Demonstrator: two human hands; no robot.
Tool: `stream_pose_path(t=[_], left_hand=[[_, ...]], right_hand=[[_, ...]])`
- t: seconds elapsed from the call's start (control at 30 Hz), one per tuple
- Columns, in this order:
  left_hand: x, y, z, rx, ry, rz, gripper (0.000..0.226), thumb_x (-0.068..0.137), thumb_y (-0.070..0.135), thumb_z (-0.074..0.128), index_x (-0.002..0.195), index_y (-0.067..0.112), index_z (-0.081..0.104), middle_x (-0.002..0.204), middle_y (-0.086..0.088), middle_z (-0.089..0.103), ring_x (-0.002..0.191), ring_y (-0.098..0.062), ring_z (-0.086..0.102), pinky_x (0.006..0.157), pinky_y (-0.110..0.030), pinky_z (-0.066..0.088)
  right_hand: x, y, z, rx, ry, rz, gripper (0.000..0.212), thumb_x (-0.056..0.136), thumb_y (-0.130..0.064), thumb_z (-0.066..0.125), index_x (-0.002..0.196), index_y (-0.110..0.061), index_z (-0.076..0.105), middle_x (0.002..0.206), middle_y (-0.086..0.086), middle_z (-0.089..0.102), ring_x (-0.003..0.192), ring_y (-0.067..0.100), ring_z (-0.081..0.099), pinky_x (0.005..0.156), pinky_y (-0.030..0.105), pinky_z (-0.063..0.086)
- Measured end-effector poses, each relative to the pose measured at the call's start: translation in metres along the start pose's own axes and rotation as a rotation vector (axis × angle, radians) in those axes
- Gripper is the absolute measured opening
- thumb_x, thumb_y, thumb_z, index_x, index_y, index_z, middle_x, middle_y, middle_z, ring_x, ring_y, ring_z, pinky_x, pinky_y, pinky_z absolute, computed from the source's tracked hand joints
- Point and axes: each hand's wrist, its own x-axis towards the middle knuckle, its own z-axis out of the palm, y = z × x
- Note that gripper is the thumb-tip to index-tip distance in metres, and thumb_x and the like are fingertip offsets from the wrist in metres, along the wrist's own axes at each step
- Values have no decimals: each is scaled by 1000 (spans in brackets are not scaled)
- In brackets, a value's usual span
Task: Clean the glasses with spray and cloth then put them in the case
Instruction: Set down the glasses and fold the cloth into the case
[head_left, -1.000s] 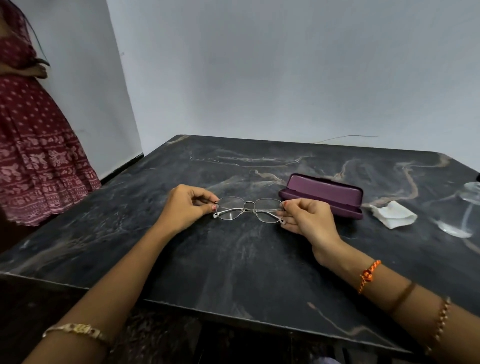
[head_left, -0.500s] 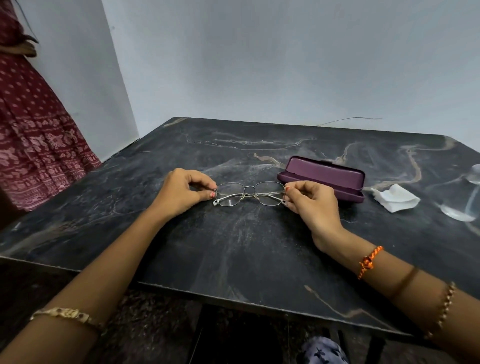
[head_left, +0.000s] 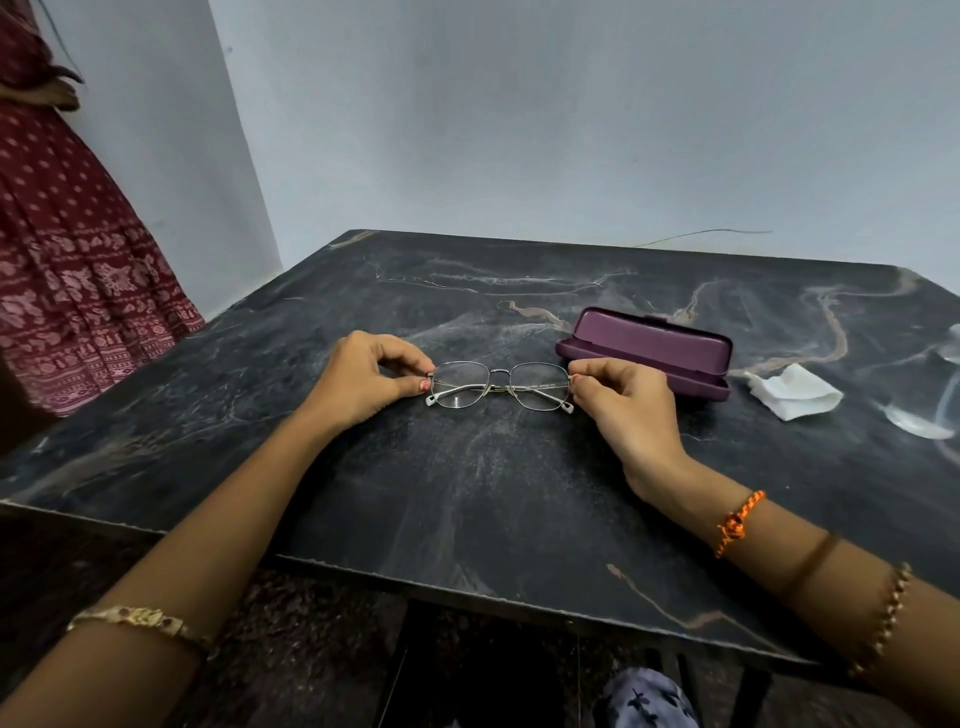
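Glasses (head_left: 500, 385) are sitting low over the dark marble table (head_left: 467, 493), thin metal frame, temples folded behind the lenses, white temple tips showing at both lower corners. Can't tell if the frame is touching the tabletop or hanging just above it.

Left hand (head_left: 363, 382) is pinching the frame's left end between thumb and forefinger, other fingers curled in. Right hand (head_left: 626, 402) is pinching the right end the same way, fingers curled, heel of the hand lying on the table. Both are closed on the frame, nothing else in either.

Purple glasses case (head_left: 647, 351) is sitting just behind the right hand and to the right of the glasses, lid open and standing up at the back, tray facing the camera. The right knuckles are overlapping the case's front edge in view; can't tell if they're touching.

White cloth (head_left: 792, 397) is lying crumpled just right of the case, not touching it. Clear spray bottle (head_left: 930, 410) is lying further right of the case at the frame edge, mostly cut off.

Gold bracelet (head_left: 140, 621) is showing on the left wrist, orange thread band (head_left: 737, 522) on the right wrist. A second person in a maroon printed dress (head_left: 67, 249) is standing well left of the case, past the table's left edge, by the wall.
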Motion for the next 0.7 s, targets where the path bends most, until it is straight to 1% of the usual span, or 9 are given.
stream_pose_path(t=[0.1,0.2,0.27,0.33,0.4,0.47,0.57,0.63,0.7], left_hand=[[0,0,0,-9,0,15,23,66,-6,73,75,14,69,79,-4,67,60,6,59,68,-7,48],[-2,2,0,-28,24,38,33,64,-8,74,82,18,68,86,-7,66,64,1,60,72,-13,50],[-4,3,0,-27,58,70,42,62,-10,74,91,20,66,93,-4,64,72,-7,60,72,-15,51],[-6,6,-1,-33,106,104,46,64,-14,71,95,20,64,97,-2,61,79,-10,58,64,-9,49],[-7,10,-1,-70,190,125,46,68,-17,65,98,19,63,100,-4,60,82,-10,56,56,-5,46],[-7,20,1,-97,277,161,43,72,-15,63,99,18,62,102,-4,59,84,-8,55,58,-3,45],[-7,51,16,-148,363,266,38,75,-9,63,102,19,62,97,4,59,82,2,58,60,-5,46],[-4,80,36,-208,371,345,36,76,-8,63,104,14,62,92,3,60,76,7,58,56,-4,44],[1,108,61,-223,319,419,26,77,-5,63,100,6,65,88,-1,62,73,7,58,54,-1,40]], right_hand=[[-3,-3,1,-56,17,-70,21,83,-7,59,103,-9,64,90,-1,65,78,4,60,62,4,45],[-8,-8,1,-129,36,-177,26,83,-6,58,108,-10,58,104,0,59,95,11,57,81,18,49],[-16,-14,1,-195,71,-356,27,81,-4,58,108,-8,55,106,1,53,98,10,51,90,21,44],[-24,-18,0,-275,117,-578,31,79,-3,59,109,-5,53,109,8,50,98,6,42,91,12,36],[-31,-21,-4,-352,174,-756,35,77,-7,60,110,-5,52,113,13,46,99,8,39,90,21,38],[-32,-24,-16,-410,259,-955,36,76,-14,61,111,-11,49,114,8,38,101,13,39,85,31,40],[-22,-30,-47,-496,347,-1215,31,78,-17,60,106,-16,48,109,4,35,98,18,42,79,35,43],[-12,-33,-71,-537,324,-1250,22,79,-13,59,99,-15,52,105,4,38,95,19,44,75,35,43],[-3,-33,-92,-558,324,-1183,16,78,-8,57,94,-9,58,103,6,42,93,19,44,76,30,42]])
